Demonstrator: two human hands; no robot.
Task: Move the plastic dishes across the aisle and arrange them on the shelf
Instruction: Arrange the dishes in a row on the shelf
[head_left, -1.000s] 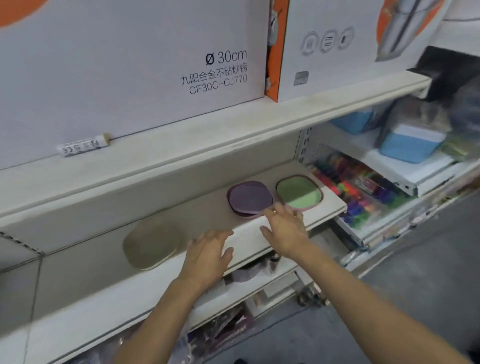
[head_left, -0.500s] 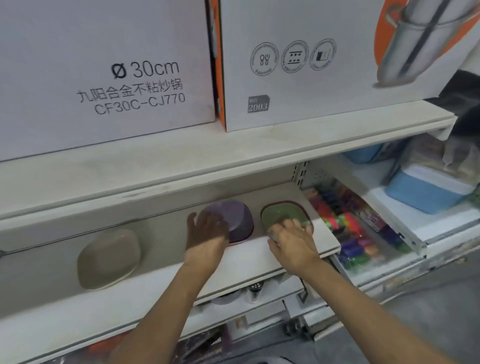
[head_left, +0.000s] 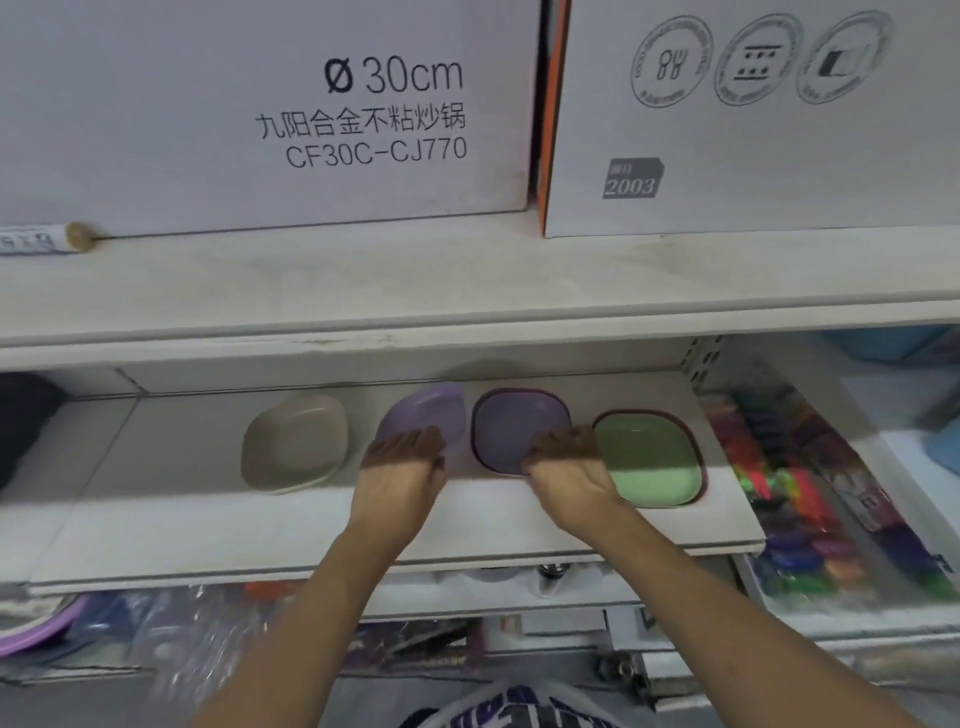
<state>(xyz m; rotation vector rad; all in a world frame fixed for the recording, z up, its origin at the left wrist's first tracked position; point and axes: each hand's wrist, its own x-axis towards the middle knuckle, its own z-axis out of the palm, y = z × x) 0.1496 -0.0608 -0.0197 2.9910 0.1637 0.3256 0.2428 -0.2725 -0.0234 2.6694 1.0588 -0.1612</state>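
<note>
- Four plastic dishes sit in a row on a pale shelf across the middle of the frame: a beige dish at left, a light purple dish, a darker purple dish with a dark rim, and a green dish at right.
- The left hand reaches in from the lower centre, its fingers lying close together over the near edge of the light purple dish (whether they curl round the rim cannot be told).
- The right hand rests at the near edge of the darker purple dish, just beside the green one; its fingers are bunched and bent, the grip unclear.
- Two white cartons fill the upper frame on the shelf above, the left carton printed "30cm" and "CF30C-CJ770", the right carton bearing round icons.
- Colourful packaged goods lie blurred at lower right.
</note>
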